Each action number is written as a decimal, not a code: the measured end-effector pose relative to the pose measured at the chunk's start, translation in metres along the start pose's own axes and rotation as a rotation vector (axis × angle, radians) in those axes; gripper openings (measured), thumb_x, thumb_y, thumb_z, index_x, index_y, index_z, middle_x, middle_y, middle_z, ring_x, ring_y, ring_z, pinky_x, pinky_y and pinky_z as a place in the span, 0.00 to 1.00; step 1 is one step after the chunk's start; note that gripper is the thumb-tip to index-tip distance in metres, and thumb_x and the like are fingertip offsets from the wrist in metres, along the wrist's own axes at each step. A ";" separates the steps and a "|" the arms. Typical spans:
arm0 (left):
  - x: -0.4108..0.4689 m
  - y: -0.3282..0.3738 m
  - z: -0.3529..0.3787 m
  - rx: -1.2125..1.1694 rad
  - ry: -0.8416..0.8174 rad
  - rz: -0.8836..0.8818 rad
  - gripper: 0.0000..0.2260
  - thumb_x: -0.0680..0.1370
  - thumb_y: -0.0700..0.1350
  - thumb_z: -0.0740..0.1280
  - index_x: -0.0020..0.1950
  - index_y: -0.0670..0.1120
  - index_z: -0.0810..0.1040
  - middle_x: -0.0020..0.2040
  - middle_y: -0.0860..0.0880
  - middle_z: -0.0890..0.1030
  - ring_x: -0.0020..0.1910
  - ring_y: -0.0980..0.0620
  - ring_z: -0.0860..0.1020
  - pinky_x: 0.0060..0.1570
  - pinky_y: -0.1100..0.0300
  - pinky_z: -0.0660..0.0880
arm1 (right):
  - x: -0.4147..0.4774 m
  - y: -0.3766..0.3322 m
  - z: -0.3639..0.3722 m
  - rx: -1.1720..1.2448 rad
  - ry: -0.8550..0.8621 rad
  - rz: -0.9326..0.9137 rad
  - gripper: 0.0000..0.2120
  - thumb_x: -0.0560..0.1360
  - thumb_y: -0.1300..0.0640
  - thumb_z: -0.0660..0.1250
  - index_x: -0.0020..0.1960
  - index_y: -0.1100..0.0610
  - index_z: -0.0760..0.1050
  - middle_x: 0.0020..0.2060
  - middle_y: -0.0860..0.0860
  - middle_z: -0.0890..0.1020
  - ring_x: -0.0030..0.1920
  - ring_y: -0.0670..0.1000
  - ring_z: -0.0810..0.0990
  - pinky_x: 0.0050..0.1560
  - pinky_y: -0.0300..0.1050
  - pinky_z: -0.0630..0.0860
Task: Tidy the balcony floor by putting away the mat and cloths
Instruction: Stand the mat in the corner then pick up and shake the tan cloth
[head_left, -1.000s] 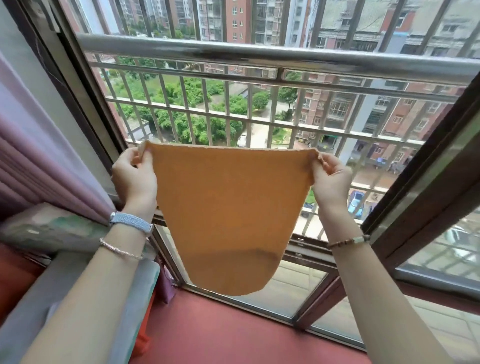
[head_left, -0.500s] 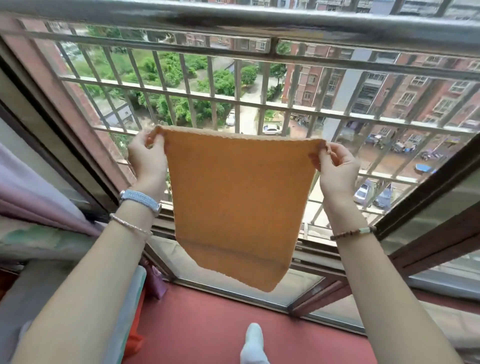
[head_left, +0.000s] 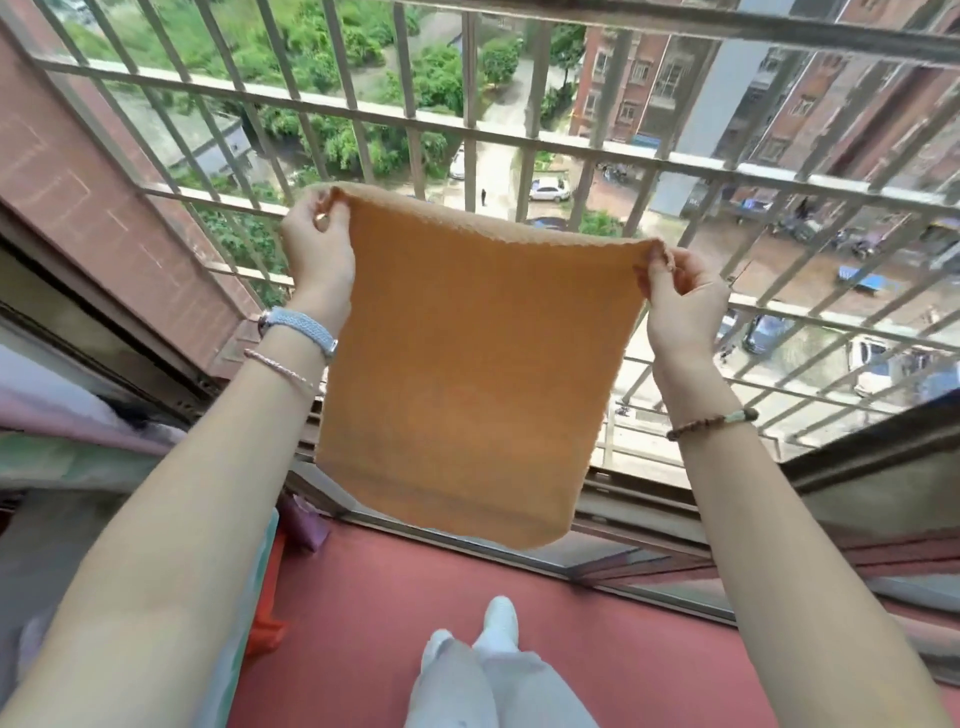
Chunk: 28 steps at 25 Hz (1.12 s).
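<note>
Cloth: we hold the orange cloth (head_left: 472, 364) up, hanging flat before the balcony railing (head_left: 691, 169), above the red floor (head_left: 597, 623).
Hands: our left hand (head_left: 318, 244) and right hand (head_left: 680, 296) each pinch a top corner.
Why: stretched taut, likely for folding or hanging.

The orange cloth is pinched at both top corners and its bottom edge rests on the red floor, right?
No. The left hand and right hand pinch the orange cloth at its top corners, but the head view shows its bottom edge hanging above the red floor.
</note>
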<state>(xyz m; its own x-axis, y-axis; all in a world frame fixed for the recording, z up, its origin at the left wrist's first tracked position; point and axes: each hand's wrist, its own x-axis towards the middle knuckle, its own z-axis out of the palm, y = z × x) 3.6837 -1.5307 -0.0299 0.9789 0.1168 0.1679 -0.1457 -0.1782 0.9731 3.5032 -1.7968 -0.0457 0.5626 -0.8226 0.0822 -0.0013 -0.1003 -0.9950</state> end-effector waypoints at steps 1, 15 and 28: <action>0.005 -0.003 0.007 0.006 -0.020 0.005 0.06 0.81 0.41 0.63 0.47 0.50 0.77 0.44 0.53 0.80 0.45 0.55 0.77 0.49 0.62 0.76 | 0.006 0.006 0.001 -0.029 -0.004 0.005 0.07 0.76 0.48 0.69 0.41 0.47 0.80 0.40 0.52 0.82 0.43 0.49 0.79 0.54 0.53 0.79; 0.011 -0.115 0.011 0.288 -0.342 -0.215 0.05 0.81 0.40 0.62 0.48 0.44 0.77 0.37 0.51 0.75 0.36 0.55 0.70 0.36 0.63 0.68 | -0.019 0.094 0.036 -0.314 -0.075 0.228 0.05 0.80 0.58 0.65 0.49 0.57 0.79 0.37 0.50 0.77 0.38 0.46 0.73 0.37 0.35 0.70; -0.032 -0.145 -0.043 0.381 -0.624 -0.248 0.10 0.80 0.39 0.64 0.59 0.47 0.79 0.60 0.49 0.80 0.61 0.50 0.76 0.66 0.53 0.71 | -0.111 0.100 0.024 -0.349 -0.122 0.379 0.08 0.80 0.60 0.65 0.57 0.54 0.78 0.52 0.49 0.80 0.53 0.46 0.77 0.54 0.42 0.73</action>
<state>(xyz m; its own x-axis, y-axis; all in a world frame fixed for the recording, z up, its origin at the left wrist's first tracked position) 3.6669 -1.4663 -0.1693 0.8925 -0.3554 -0.2778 0.0373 -0.5557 0.8306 3.4604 -1.7020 -0.1554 0.5613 -0.7684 -0.3074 -0.4869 -0.0062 -0.8734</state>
